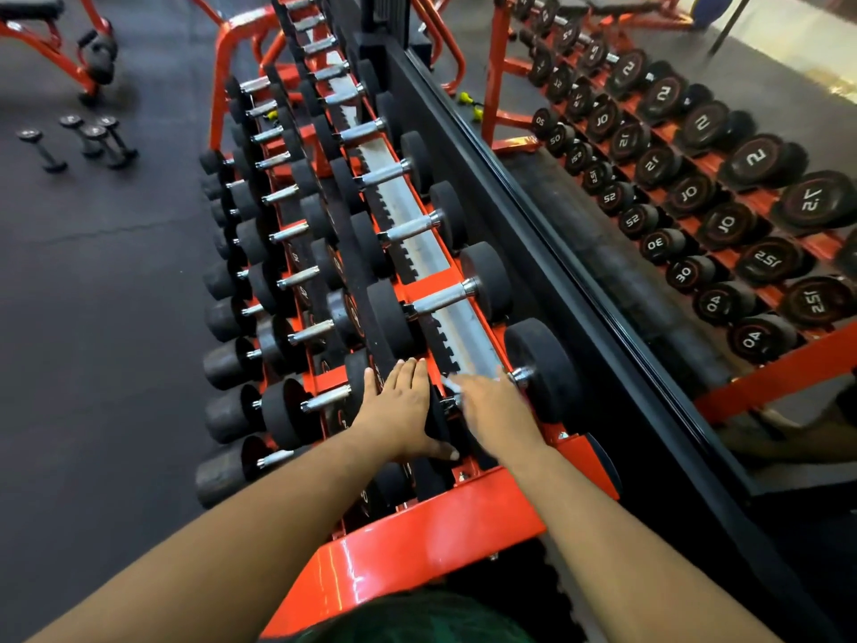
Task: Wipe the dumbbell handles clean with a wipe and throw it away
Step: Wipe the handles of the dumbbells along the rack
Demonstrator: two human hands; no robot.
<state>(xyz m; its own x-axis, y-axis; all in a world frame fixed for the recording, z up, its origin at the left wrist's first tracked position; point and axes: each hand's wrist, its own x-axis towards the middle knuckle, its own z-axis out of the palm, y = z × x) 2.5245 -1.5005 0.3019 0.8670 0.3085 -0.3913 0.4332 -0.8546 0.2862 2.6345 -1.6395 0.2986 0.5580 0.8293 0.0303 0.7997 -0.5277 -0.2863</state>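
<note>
Orange rack [431,545] beside a mirror [672,187]; my left hand [401,406] lies flat on a dumbbell [545,368] head, right hand [491,406] presses a wipe [452,385] at twelve o'clock.

Two hands reach over one orange rack [417,540]. Four small dumbbells [83,141] lie loose on the floor. One mirror [695,178] stands behind.

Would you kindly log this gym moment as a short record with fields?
setting: orange dumbbell rack beside a wall mirror
left hand: fingers straight, resting on the near weight head
right hand: over the nearest top-row dumbbell handle, blurred
wipe: small white bit at the right fingertips
floor: loose small dumbbells, far left
</note>
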